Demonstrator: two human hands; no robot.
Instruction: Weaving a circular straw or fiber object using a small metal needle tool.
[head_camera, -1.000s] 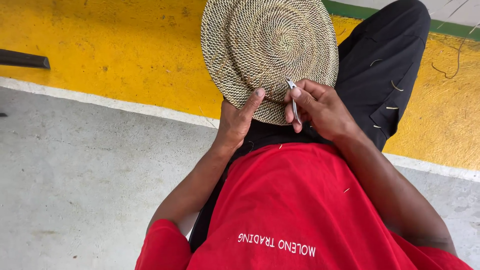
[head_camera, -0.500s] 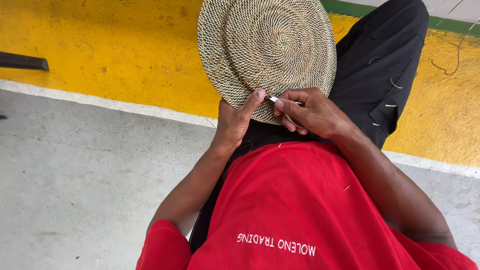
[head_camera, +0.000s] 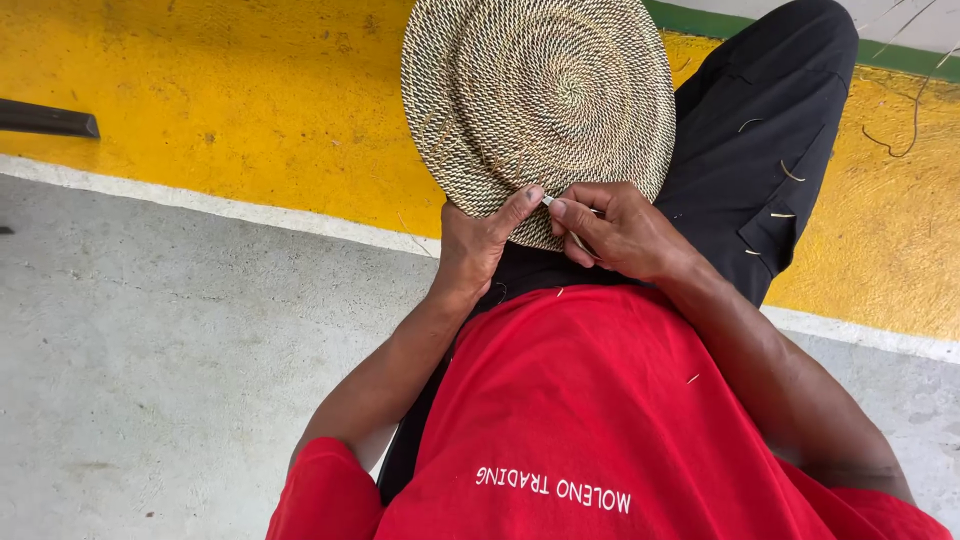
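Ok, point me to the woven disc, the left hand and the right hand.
woven disc (head_camera: 545, 95): head view, on the coiled centre of its face.
left hand (head_camera: 480, 245): head view, on the back of the hand.
right hand (head_camera: 625, 235): head view, on the knuckles.

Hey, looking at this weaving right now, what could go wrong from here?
1. The right hand pinches a thin pointed tool right beside the left hand's thumb; a slip might prick it.
2. The round woven disc rests on the lap, held only at its near edge, so it may tilt or slide off.
3. Loose fibre scraps cling to the black trousers and could snag in the work.
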